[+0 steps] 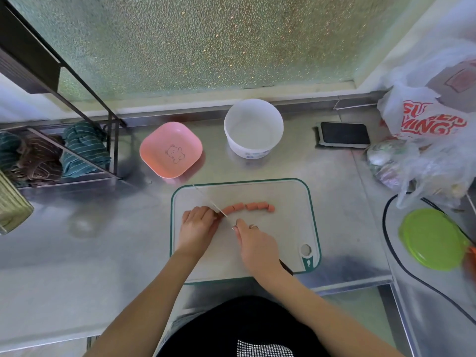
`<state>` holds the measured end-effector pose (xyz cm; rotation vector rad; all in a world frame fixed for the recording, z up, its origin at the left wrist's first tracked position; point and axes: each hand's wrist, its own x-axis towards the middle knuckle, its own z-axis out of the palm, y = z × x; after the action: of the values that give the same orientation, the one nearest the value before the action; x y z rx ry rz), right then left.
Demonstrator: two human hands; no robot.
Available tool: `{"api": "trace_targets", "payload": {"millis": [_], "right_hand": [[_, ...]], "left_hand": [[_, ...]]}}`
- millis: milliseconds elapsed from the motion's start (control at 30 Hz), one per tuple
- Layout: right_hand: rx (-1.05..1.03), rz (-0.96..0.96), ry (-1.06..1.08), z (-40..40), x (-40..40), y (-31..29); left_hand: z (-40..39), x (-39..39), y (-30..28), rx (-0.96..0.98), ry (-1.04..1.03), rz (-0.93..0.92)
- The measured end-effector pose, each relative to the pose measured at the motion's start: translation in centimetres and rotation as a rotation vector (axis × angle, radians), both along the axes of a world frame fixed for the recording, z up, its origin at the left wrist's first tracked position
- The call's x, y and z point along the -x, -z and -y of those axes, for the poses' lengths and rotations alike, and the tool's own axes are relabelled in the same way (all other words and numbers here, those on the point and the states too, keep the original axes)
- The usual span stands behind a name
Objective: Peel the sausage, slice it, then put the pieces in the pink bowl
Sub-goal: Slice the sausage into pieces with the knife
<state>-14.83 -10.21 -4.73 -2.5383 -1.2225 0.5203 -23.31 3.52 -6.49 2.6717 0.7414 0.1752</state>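
Note:
Several orange-pink sausage pieces [253,206] lie in a curved row on the white, green-rimmed cutting board [296,199]. My left hand [197,224] presses down the uncut end of the sausage [224,210] at the row's left. My right hand [253,242] grips a knife [210,200]; its thin blade slants up and left and rests across the sausage right beside my left fingers. The pink bowl [170,149], square with a bear drawing, stands empty behind the board to the left.
A white round tub [253,127] stands behind the board, a phone [343,134] to its right. Plastic bags [425,124] crowd the right side, with a green lid [432,238] below them. A black rack [64,150] with folded cloths occupies the left.

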Motion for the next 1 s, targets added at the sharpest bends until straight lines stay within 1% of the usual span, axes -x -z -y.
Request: {"api": "trace_targets", "payload": {"millis": [100,267,333,433,533,767,867,933,1000], "right_hand": [[-0.016,0.026,0.016,-0.2,0.0,-0.1],[-0.029,-0.067,0.028,-0.2,-0.4,1.1],[-0.06,-0.124,0.065,-0.3,-0.8,1.3],[-0.086,-0.267,0.145,-0.5,-1.7,1.5],[-0.105,-0.332,0.156,-0.6,-2.1,1.6],[-0.212,-0.409,0.185,0.2,-2.3,0.7],[-0.187,-0.452,0.208,0.6,-2.4,0.2],[-0.172,-0.469,0.221,1.0,-2.5,0.2],[-0.165,-0.451,0.222,1.5,-2.6,-0.1]], "left_hand": [[-0.1,0.0,0.2,-0.011,0.002,-0.008],[-0.2,-0.1,0.2,-0.033,0.006,0.014],[-0.2,-0.2,0.2,-0.026,0.016,0.039],[-0.2,-0.5,0.1,-0.018,0.033,0.049],[-0.1,-0.6,0.0,-0.014,0.032,0.026],[0.5,-0.8,-0.4,0.077,-0.063,-0.048],[0.5,-0.9,-0.1,0.11,-0.129,-0.045],[0.5,-1.1,0.0,0.118,-0.177,-0.012],[0.5,-1.1,-0.1,0.123,-0.201,0.003]]}}
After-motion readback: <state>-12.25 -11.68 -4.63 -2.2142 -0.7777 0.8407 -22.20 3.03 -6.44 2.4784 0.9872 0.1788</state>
